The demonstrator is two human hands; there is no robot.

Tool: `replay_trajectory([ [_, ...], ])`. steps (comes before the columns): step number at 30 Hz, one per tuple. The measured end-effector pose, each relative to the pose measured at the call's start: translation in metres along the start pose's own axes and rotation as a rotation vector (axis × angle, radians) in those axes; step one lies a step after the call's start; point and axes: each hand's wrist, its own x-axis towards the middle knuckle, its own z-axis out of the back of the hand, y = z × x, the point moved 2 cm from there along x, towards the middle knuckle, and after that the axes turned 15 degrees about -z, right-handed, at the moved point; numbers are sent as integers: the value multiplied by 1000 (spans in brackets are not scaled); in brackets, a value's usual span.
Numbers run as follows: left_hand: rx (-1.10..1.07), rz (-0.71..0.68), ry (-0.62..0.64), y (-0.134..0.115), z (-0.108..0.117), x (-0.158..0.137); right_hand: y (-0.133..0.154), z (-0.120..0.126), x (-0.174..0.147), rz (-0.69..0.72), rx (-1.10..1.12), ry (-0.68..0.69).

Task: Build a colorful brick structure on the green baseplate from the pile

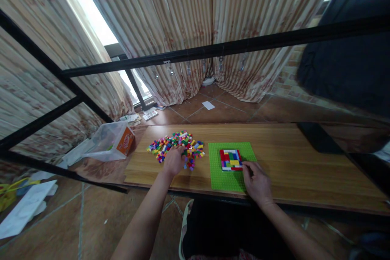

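Check the wooden table [286,162] first: long, shallow, with tile floor [115,211] below. Treat the near edge as the main spill hazard; expect losses from any wide sweep toward the body.

Do not rely on the clear plastic bin [103,144] as a catch tray, given its position off the table's left end.

Avoid raking through the multicoloured brick pile [190,144], spread loosely on the left part of the table. Expect scatter from rough stirring and mistaken picks from overlapping pieces.

Keep the green studded baseplate [219,183] flat, right of the pile. Beware of sliding or rotation, caused by sideways pushing.

Observe the left hand [174,162] at the pile, fingers lowered among the pieces; cannot tell grasping from mere touching. Observe the right hand [258,183] at the right edge of the brick build [230,160], thumb and fingers drawn close together; cannot tell pinching from pressing.

Handle the build, seated on the baseplate, with light vertical force. Guard against skewed or lifted pieces along the right edge, caused by dragging fingers, and against poor seating, caused by misaligned studs or uneven pressure.
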Motion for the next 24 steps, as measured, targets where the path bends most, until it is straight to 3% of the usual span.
replay_trajectory([
  [7,55,-16,-92,-24,2,30,0,-1,0,-26,-9,7],
  [12,137,26,26,-38,-10,55,3,-1,0,-33,-16,8],
  [16,148,7,26,-44,-11,61,6,0,1,-43,13,6],
  [19,-11,-93,-39,-60,-8,64,8,1,2,-49,31,3],
  [24,-356,-356,-53,-114,-15,71,10,2,3,-41,58,9],
])
